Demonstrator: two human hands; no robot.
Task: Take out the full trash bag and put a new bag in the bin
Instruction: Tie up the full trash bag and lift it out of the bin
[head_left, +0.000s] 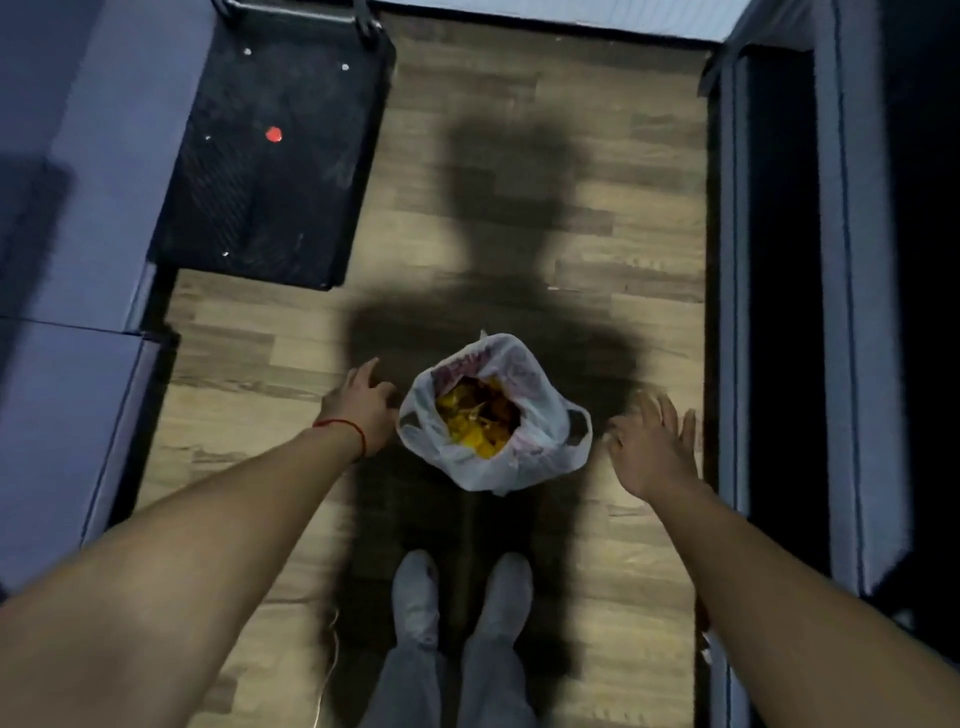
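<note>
A white plastic trash bag (540, 441) stands open on the wooden floor in front of my feet, filled with yellow and orange scraps. The bin itself is hidden under the bag, if it is there. My left hand (361, 405) reaches down at the bag's left edge, fingers spread, close to the plastic and perhaps touching it. My right hand (652, 447) hovers to the right of the bag, fingers apart, a short gap away from it. Neither hand holds anything. A red string circles my left wrist.
A black mat (270, 156) with a red spot lies at the back left. Bluish furniture (67, 260) lines the left side, and a dark cabinet or door frame (779, 260) lines the right. My grey-socked feet (462, 592) stand just behind the bag.
</note>
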